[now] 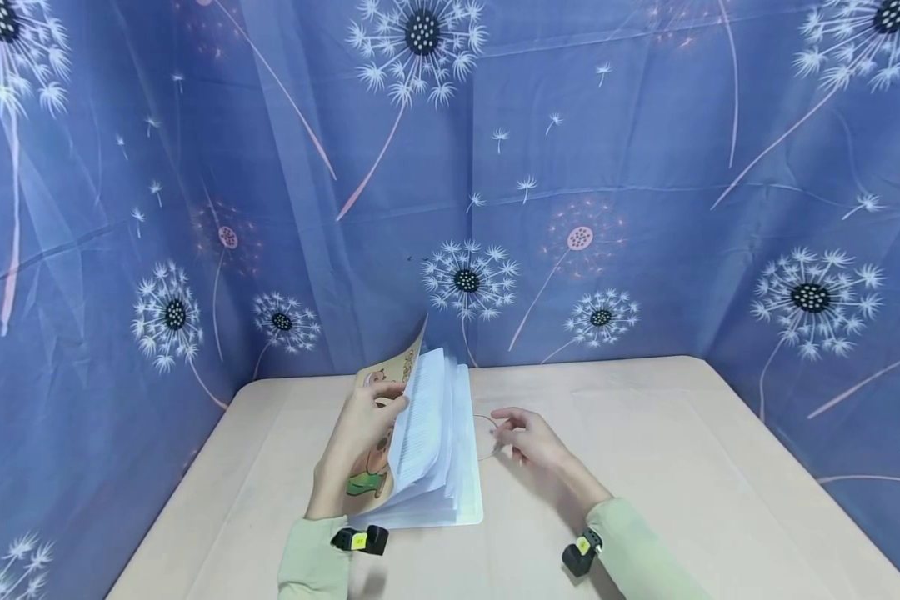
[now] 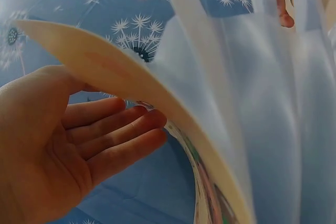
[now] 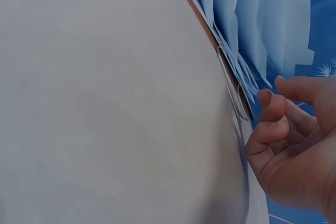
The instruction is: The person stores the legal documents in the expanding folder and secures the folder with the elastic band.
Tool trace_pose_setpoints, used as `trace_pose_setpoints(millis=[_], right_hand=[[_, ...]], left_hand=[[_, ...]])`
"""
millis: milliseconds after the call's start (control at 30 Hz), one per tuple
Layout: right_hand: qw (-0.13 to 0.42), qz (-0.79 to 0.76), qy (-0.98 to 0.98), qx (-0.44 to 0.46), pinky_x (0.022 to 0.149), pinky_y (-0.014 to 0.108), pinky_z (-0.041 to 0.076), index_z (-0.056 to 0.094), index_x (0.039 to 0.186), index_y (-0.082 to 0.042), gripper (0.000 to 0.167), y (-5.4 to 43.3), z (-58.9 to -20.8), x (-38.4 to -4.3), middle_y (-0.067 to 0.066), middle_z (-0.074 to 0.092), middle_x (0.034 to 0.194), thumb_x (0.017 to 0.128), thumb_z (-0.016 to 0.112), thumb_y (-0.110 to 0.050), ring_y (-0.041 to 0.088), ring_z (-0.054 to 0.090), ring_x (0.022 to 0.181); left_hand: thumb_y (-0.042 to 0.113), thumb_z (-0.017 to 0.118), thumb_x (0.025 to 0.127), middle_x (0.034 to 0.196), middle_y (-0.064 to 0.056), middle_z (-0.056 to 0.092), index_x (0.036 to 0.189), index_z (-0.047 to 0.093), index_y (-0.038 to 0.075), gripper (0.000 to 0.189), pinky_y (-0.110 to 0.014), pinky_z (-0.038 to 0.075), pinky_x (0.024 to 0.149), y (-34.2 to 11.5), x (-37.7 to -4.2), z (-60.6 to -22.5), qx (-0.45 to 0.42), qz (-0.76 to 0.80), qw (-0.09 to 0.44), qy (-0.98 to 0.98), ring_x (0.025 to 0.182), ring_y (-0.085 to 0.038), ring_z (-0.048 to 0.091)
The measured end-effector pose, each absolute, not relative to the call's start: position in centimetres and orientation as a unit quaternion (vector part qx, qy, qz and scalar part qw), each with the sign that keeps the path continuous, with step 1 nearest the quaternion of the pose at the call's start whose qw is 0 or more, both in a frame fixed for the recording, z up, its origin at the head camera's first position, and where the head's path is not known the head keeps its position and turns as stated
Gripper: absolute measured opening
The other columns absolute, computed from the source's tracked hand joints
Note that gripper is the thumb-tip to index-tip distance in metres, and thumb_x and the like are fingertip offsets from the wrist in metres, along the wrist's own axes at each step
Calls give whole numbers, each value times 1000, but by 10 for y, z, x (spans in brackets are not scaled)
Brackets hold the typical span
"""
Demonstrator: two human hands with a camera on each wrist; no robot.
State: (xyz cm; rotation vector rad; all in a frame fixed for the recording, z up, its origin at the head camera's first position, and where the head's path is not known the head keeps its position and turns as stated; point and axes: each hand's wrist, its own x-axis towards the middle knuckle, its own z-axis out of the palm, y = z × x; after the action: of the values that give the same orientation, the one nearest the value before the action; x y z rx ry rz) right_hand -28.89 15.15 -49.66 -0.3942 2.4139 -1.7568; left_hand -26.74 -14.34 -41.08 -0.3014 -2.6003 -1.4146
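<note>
A notebook [image 1: 431, 433] with a tan, cartoon-printed cover [image 1: 367, 479] stands partly open on the table, its white pages [image 2: 262, 87] fanned. My left hand [image 1: 366, 421] holds the lifted cover by its edge. In the left wrist view, that hand [image 2: 100, 135] has its fingers along the printed side, the thumb tip hidden behind the cover [image 2: 131, 77]. From the notebook's right edge a thin elastic loop [image 3: 227, 77] sticks out. Beside it is my right hand [image 1: 532, 437], fingers loosely bent; in the right wrist view, the hand [image 3: 294, 145] shows nothing gripped, fingertips close to the loop.
The pale table [image 1: 225, 500] extends to both sides of the notebook. Blue dandelion-print fabric [image 1: 345, 208] hangs behind the table and along its left and right sides. Each wrist wears a small black camera, one on the left [image 1: 375, 540] and one on the right [image 1: 579, 557].
</note>
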Motion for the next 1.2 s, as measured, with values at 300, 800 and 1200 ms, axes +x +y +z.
trace_pose_setpoints(millis=[300, 800, 1200], right_hand=[[67, -581, 802, -120, 42, 21, 35, 51, 137, 8, 45, 153, -492, -288, 21, 63, 100, 94, 60, -6, 11, 46, 51], [70, -581, 802, -121, 42, 19, 35, 51, 136, 9, 45, 158, -496, -289, 16, 64, 97, 95, 58, -6, 10, 45, 52], [74, -577, 806, -111, 42, 19, 35, 51, 136, 8, 45, 159, -497, -290, 12, 62, 93, 94, 59, -6, 9, 46, 51]], left_hand=[[24, 63, 94, 108, -2, 72, 124, 70, 10, 34, -29, 56, 73, -135, -269, -417, -119, -460, 65, -877, 85, -14, 68], [18, 60, 92, 107, -8, 73, 120, 72, 7, 32, -25, 52, 59, -113, -276, -436, -143, -434, 22, -889, 66, -13, 66], [19, 60, 89, 107, -4, 74, 123, 70, 6, 37, -28, 50, 70, -101, -274, -443, -137, -398, 5, -907, 85, -14, 63]])
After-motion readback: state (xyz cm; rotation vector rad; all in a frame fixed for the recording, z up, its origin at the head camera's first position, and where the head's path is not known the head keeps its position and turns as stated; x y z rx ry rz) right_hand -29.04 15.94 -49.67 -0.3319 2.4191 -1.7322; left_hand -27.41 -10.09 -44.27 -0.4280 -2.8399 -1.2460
